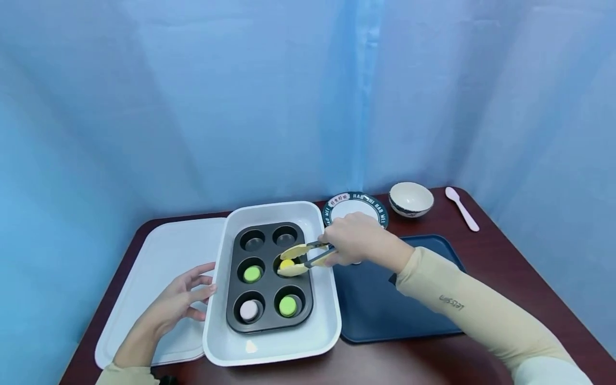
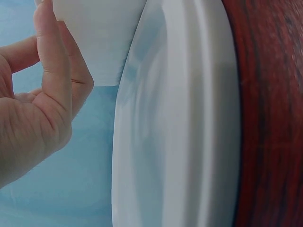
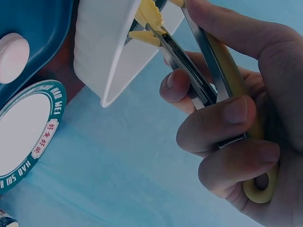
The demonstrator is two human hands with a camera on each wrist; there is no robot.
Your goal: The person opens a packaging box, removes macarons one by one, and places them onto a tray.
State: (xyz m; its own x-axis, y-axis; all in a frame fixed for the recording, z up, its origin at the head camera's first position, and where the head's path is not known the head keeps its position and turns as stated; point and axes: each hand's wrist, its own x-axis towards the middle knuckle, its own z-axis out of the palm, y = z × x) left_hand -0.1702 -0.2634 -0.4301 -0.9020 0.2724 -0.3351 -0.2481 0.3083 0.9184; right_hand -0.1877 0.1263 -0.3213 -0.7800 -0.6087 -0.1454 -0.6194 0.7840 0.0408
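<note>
My right hand (image 1: pixel 355 236) grips yellow-tipped metal tongs (image 3: pixel 222 61). Their tips stand either side of a yellow disc (image 1: pixel 286 263) in the right middle cup of a dark muffin tin (image 1: pixel 268 256); contact with the disc is unclear. The tin lies inside a white rectangular basin (image 1: pixel 328 326). Green discs sit in the left middle cup (image 1: pixel 252 274) and the front right cup (image 1: pixel 287 306), and a pale pink disc (image 1: pixel 248 310) in the front left one. My left hand (image 1: pixel 183 297), fingers loosely extended, is at the basin's left wall, seeming to touch it.
Under my right forearm lies a blue tray (image 1: pixel 385 315), bearing a pale pink disc (image 3: pixel 13 57). Behind it are a green-rimmed plate (image 1: pixel 380 206), a bowl (image 1: pixel 411 199) and a pink spoon (image 1: pixel 462 208). A white board or lid (image 1: pixel 159 267) lies left of the basin.
</note>
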